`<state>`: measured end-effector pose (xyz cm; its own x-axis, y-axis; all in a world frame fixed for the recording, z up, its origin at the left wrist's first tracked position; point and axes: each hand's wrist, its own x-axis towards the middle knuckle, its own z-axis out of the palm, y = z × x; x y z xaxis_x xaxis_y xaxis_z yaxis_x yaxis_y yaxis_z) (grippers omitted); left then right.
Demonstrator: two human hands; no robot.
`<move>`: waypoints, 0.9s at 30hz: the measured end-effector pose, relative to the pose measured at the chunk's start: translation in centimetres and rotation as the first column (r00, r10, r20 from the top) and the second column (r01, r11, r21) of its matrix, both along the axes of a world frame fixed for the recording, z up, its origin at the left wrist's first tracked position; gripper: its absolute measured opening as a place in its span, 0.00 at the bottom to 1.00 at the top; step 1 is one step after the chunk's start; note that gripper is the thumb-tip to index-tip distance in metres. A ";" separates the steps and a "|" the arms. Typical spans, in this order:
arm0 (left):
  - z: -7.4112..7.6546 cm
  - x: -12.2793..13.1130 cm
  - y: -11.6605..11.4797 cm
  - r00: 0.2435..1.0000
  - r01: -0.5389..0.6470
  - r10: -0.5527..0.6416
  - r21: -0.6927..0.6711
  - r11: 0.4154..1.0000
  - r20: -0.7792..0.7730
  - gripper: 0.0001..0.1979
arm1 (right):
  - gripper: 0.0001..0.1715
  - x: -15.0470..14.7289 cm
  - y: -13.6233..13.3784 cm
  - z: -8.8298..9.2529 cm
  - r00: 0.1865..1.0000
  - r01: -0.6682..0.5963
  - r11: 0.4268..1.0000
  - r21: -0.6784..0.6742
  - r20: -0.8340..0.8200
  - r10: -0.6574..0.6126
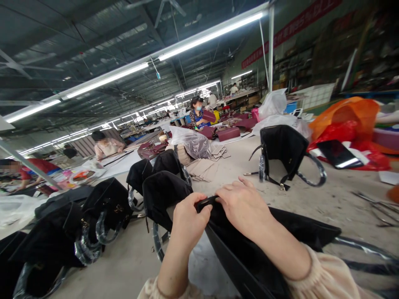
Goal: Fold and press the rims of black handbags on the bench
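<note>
A black handbag (pixel 230 253) lies on the table right in front of me, its opening toward me and a plastic-wrapped handle (pixel 368 247) at its right end. My left hand (pixel 188 220) pinches the bag's far edge between thumb and fingers. Close beside it, my right hand (pixel 245 205) is closed over the same edge, with its fingertips mostly hidden behind the rim. Another black bag (pixel 282 149) stands beyond my hands, its strap trailing on the tabletop. Just left of my left hand are several more black bags (pixel 165 189).
Further black bags (pixel 52 236) crowd the left side. Scissors (pixel 377 205) lie at the right, below a dark tablet (pixel 338 153) and orange and red plastic bags (pixel 346 118). Flat card pieces (pixel 202 169) lie ahead. Co-workers (pixel 199 112) work at tables beyond.
</note>
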<state>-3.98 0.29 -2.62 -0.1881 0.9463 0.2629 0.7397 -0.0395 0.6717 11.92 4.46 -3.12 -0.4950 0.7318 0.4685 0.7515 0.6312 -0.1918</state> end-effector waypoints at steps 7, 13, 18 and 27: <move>-0.1 -0.2 0.3 0.998 -0.033 0.033 0.009 0.999 -0.047 0.09 | 0.11 0.0 0.1 0.0 1.000 0.012 1.000 -0.005 0.012 -0.012; -0.5 -0.3 0.4 0.998 -0.037 0.038 0.027 0.999 -0.053 0.09 | 0.10 0.1 0.0 0.3 1.000 0.019 1.000 -0.007 0.006 -0.019; -0.4 -0.1 0.2 0.998 -0.051 0.052 0.022 0.998 -0.038 0.08 | 0.10 0.4 0.0 0.6 1.000 -0.015 0.999 -0.038 -0.009 0.015; 0.0 0.3 0.1 0.996 -0.066 0.067 0.022 0.998 -0.052 0.09 | 0.09 0.5 -0.5 0.8 0.995 -0.078 0.996 -0.046 -0.061 0.075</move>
